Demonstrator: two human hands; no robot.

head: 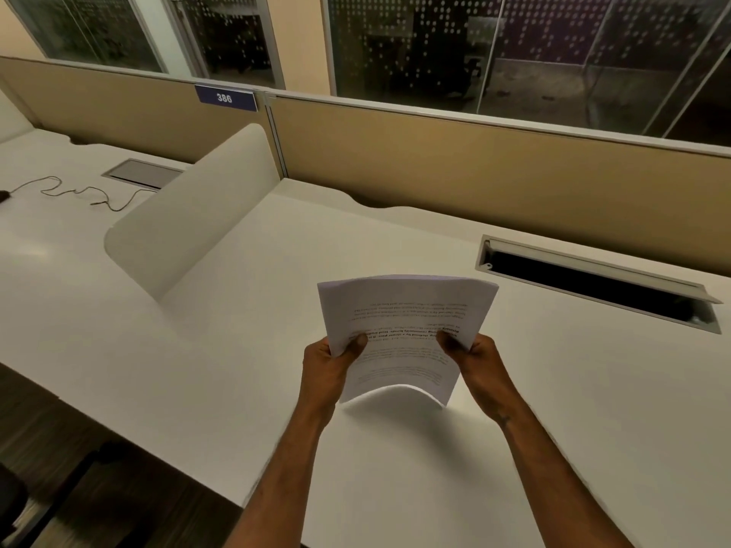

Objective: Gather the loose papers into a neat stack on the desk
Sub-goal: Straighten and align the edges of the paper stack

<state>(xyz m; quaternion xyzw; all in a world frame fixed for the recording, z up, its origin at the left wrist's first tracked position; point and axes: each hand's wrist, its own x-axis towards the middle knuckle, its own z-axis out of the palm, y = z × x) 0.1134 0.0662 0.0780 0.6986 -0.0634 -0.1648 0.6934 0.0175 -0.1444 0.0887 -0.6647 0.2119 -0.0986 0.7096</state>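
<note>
A bundle of white printed papers [403, 310] is held up above the white desk [277, 310], its lower edge bowed and lifted off the surface. My left hand [332, 365] grips the bundle's left side, thumb on the top sheet. My right hand [474, 361] grips the right side the same way. The text on the top sheet reads upside down from here. No other loose sheets show on the desk.
An open cable slot [593, 282] with a raised lid sits at the right rear of the desk. A curved white divider [190, 219] separates the neighbouring desk, where a thin cable [79, 191] lies. A tan partition [474, 168] runs along the back.
</note>
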